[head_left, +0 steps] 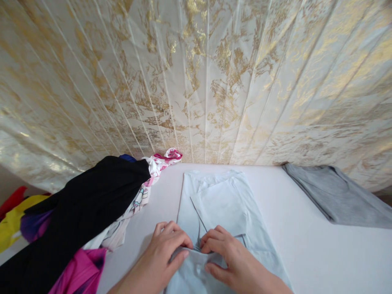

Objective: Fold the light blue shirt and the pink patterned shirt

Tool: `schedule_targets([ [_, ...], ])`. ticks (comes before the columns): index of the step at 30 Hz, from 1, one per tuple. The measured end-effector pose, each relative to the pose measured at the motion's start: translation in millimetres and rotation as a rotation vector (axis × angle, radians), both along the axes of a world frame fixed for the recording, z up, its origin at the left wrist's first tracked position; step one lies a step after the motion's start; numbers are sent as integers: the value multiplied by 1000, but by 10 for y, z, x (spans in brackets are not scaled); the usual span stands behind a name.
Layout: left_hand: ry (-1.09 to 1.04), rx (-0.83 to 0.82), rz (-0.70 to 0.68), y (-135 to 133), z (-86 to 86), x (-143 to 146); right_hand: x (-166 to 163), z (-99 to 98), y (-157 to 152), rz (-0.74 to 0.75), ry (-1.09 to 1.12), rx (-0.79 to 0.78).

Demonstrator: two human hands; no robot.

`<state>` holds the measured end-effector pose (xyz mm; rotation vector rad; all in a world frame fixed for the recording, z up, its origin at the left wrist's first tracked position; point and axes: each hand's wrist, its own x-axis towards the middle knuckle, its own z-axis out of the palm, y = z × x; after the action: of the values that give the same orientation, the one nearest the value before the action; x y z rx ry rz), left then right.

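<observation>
A pale blue shirt [223, 204] lies partly folded on the white table, one sleeve laid across its body. Near its lower part, my left hand [168, 251] pinches an edge of the fabric between thumb and fingers. Just to the right, my right hand [225, 253] grips the same edge, its fingertips on the upper side and the thumb below. Between the two hands the edge is slightly lifted. The bottom of the shirt runs out of view beneath my wrists.
At the left is a heap of clothes with a black garment [101, 196] on top and a magenta piece [81, 271] in front. A folded grey garment [339, 196] lies on the white table [309, 249] at right. A gold-patterned curtain [208, 81] hangs behind.
</observation>
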<state>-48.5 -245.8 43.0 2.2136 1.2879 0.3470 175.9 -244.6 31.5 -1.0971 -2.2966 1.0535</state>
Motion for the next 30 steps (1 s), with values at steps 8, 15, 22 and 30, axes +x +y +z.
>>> schedule_targets([
  [8,-32,-67,46,19,22,-10,11,10,11,-68,-103,-7],
  [15,-19,8,82,71,-98,-18,-31,21,16,-204,-158,5],
  [22,70,110,41,173,-153,26,-69,-133,-1,-246,-213,169],
  [30,177,281,4,211,-242,39,-56,-155,-12,-227,-173,226],
])
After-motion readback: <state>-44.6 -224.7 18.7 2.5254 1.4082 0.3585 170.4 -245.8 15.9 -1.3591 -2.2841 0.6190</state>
